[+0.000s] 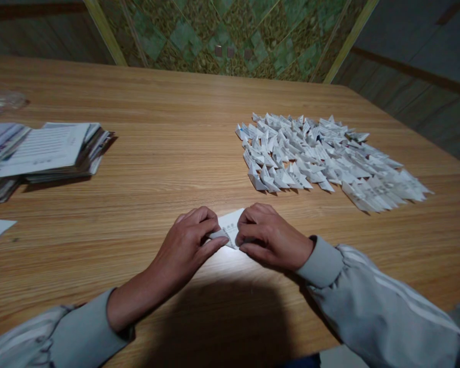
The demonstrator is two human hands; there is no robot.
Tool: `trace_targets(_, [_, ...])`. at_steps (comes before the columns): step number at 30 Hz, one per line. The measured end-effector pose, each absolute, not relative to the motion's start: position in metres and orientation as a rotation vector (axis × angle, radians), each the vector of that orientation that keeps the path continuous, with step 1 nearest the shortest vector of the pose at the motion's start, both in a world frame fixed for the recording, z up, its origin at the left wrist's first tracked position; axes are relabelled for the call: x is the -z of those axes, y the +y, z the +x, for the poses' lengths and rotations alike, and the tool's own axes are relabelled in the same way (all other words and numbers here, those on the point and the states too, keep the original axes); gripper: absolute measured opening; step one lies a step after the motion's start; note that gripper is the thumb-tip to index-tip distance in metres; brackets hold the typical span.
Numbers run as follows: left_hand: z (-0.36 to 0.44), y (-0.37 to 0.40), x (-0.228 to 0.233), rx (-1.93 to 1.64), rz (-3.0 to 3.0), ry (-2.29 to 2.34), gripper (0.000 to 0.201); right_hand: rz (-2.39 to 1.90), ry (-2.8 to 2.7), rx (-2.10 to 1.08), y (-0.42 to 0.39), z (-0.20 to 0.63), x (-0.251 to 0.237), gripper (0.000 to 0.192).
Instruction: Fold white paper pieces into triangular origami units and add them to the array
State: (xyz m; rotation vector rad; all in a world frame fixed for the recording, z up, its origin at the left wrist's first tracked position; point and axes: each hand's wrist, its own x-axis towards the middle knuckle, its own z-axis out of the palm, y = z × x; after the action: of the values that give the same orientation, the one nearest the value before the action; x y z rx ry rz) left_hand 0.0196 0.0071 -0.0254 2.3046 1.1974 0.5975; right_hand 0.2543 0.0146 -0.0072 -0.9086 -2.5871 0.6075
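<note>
Head view: one paper (230, 226) lies at lower centre of the table (168, 153), pinched between left hand (187, 245) and right hand (270, 237), fingers curled tight on it. Upper right, folded pieces (322, 158) too many to count; upper left, one stack (46, 153).

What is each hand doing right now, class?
Left hand: closed, pinching the paper on the table.
Right hand: closed, pressing the same paper.

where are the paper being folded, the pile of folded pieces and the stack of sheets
paper being folded (230, 225), head view, on its bare upper corner between the two hands
pile of folded pieces (322, 158), head view, on the middle of the pile
stack of sheets (46, 148), head view, on the top sheet
</note>
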Motion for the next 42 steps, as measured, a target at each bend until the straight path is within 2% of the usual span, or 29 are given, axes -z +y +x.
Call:
trace_targets(3, [0.021,0.007,0.025,-0.571,2.329,1.247,0.020,-0.952,-2.551,-0.619,0.013,0.251,0.008,0.005])
trace_targets(10, [0.022,0.008,0.027,-0.534,2.379,1.302,0.022,-1.144,-2.465,-0.591,0.008,0.240,0.014,0.022])
trace_targets(22, [0.022,0.009,0.025,-0.565,2.370,1.338,0.021,-1.226,-2.375,-0.668,0.006,0.237,0.016,0.025])
trace_targets(26, [0.021,0.009,0.025,-0.586,2.350,1.381,0.027,-1.181,-2.389,-0.698,0.006,0.240,0.018,0.028])
trace_targets(32, [0.021,0.009,0.025,-0.581,2.339,1.388,0.032,-1.211,-2.420,-0.638,0.003,0.237,0.019,0.017])
trace_targets(42, [0.000,0.011,0.022,-0.655,2.290,1.461,0.025,-1.265,-2.467,-0.590,0.002,0.234,0.019,0.019])
